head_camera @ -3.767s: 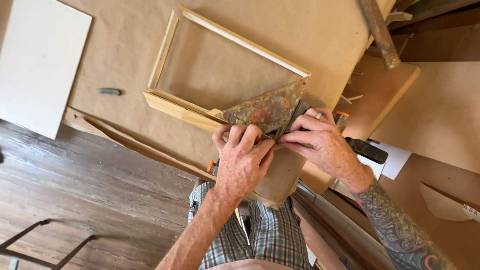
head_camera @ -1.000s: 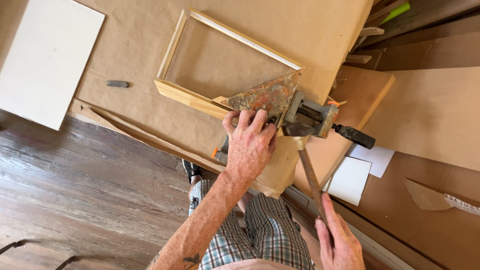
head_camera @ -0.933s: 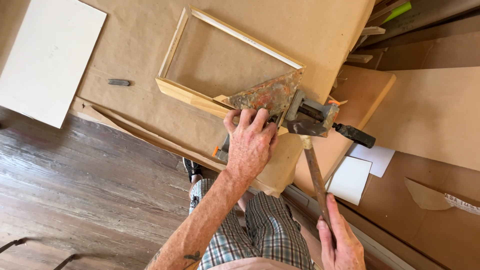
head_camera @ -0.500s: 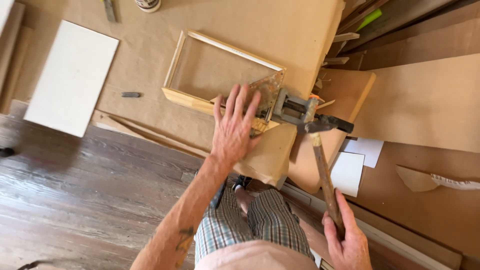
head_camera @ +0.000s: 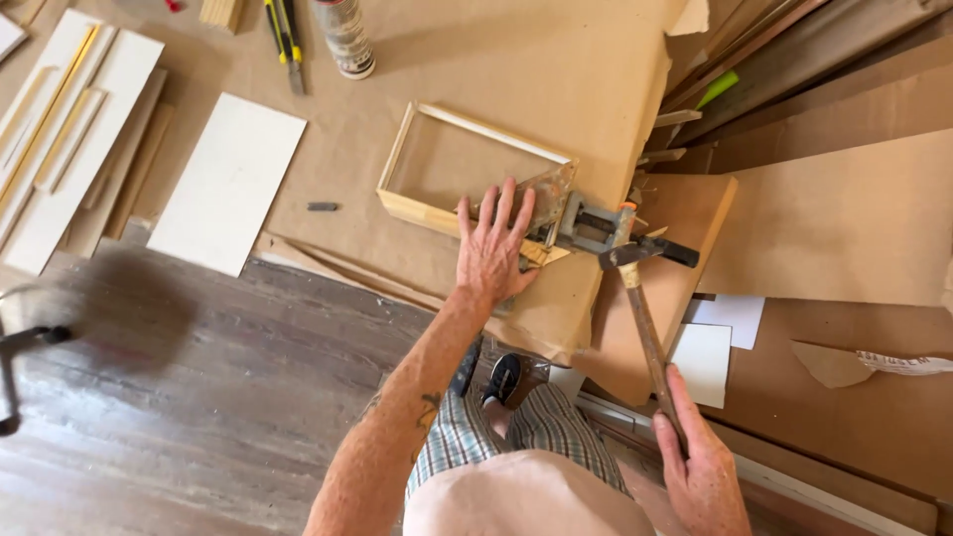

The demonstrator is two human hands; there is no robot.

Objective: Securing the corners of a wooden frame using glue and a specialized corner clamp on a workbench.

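A small rectangular wooden frame (head_camera: 437,151) lies on brown paper that covers a bench. Its near right corner sits in a worn metal corner clamp (head_camera: 574,220). My left hand (head_camera: 493,248) lies flat, fingers spread, on that corner of the frame and on the clamp. My right hand (head_camera: 698,467) grips the end of a wooden-handled hammer (head_camera: 637,298). The hammer's head rests beside the clamp, at its right side.
A white panel (head_camera: 230,181) lies left of the frame, with a small dark piece (head_camera: 322,206) between them. Wood strips (head_camera: 69,149), a cartridge tube (head_camera: 344,38) and yellow-handled tools (head_camera: 283,30) lie at the back. Brown boards (head_camera: 844,213) and white sheets (head_camera: 715,342) fill the right.
My right hand left the clamp, took the hammer by its handle end and brought its head up to the clamp. My left hand spread flat on the corner. The view pulled back.
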